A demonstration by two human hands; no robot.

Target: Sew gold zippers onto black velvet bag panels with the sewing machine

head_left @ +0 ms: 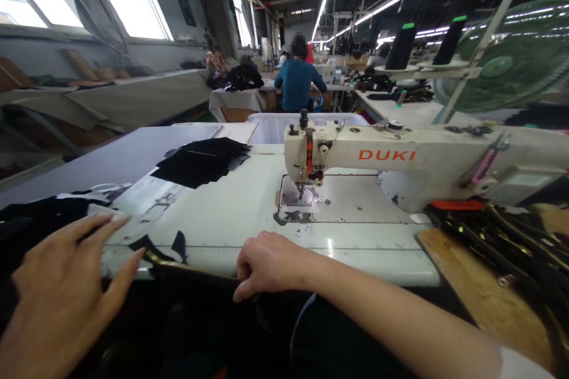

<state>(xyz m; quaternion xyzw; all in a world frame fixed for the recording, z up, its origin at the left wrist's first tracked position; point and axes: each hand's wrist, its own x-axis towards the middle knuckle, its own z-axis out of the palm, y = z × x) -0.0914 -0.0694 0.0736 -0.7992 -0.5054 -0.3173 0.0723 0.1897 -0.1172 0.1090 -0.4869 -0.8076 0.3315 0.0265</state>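
Note:
My left hand (66, 284) is at the left front of the table, fingers spread and holding nothing. Its thumb is close to the end of a black strip with a gold line along it, which looks like a zipper (191, 266). That strip runs along the table's front edge to my right hand (273, 263), whose fingers are closed on its other end. Below the edge, dark cloth hangs in shadow, its shape hard to make out. Beyond my right hand stands a white sewing machine (355, 151), with nothing under its needle.
A stack of black fabric pieces (202, 160) lies on the table left of the machine. Dark cloth (48, 219) is heaped at far left. Black strips with gold (502, 254) are piled right, by a wooden board (489, 302). A white bin (306, 120) and a seated person (297, 83) are ahead.

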